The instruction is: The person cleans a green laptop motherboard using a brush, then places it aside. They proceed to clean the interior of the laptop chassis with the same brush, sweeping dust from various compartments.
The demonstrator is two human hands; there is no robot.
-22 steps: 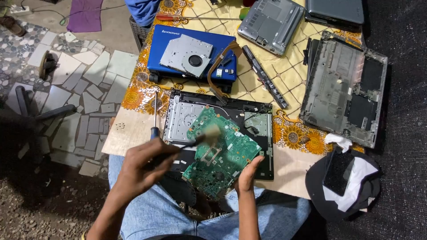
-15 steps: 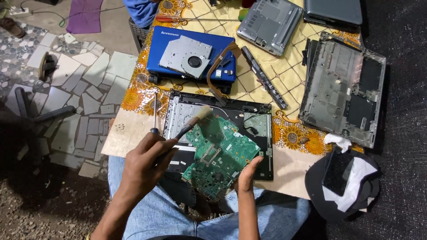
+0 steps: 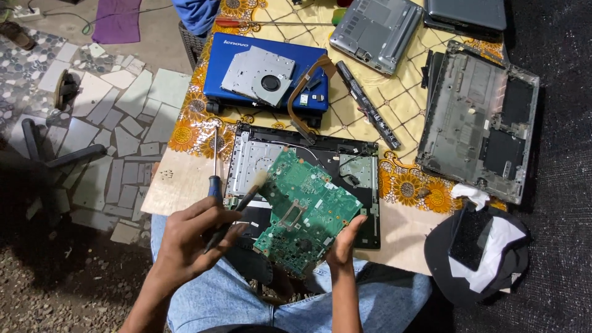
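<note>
We have our left hand (image 3: pixel 191 237) closed around a small brush (image 3: pixel 237 206), its dark handle pinched between fingers and thumb and its pale bristles resting at the upper left edge of a green circuit board (image 3: pixel 306 213). Our right hand (image 3: pixel 344 243) grips that board by its lower right corner, thumb on the face, holding it tilted above an opened laptop base (image 3: pixel 345 169) that lies just in front of us on the tabletop (image 3: pixel 179 185). Our knees in blue jeans (image 3: pixel 216 296) sit under the near edge.

Just left of the laptop base, a blue-handled screwdriver (image 3: pixel 214 169) stands beside our left hand. Beyond the base lies a blue laptop (image 3: pixel 216 68) with a grey metal drive and fan plate (image 3: pixel 262 74) resting on top, and a brown ribbon cable (image 3: pixel 299 102) curving off it. To the right of that, a long black strip (image 3: pixel 368 105) lies at a slant. Farther right, a grey laptop shell (image 3: pixel 481 123) lies open side up, with a white cloth (image 3: pixel 472 194) at its near corner, and a second grey laptop (image 3: pixel 376 31) lies at the far edge. A black cap (image 3: pixel 441 250) sits to the right of our knees, holding a dark pad and white paper.
</note>
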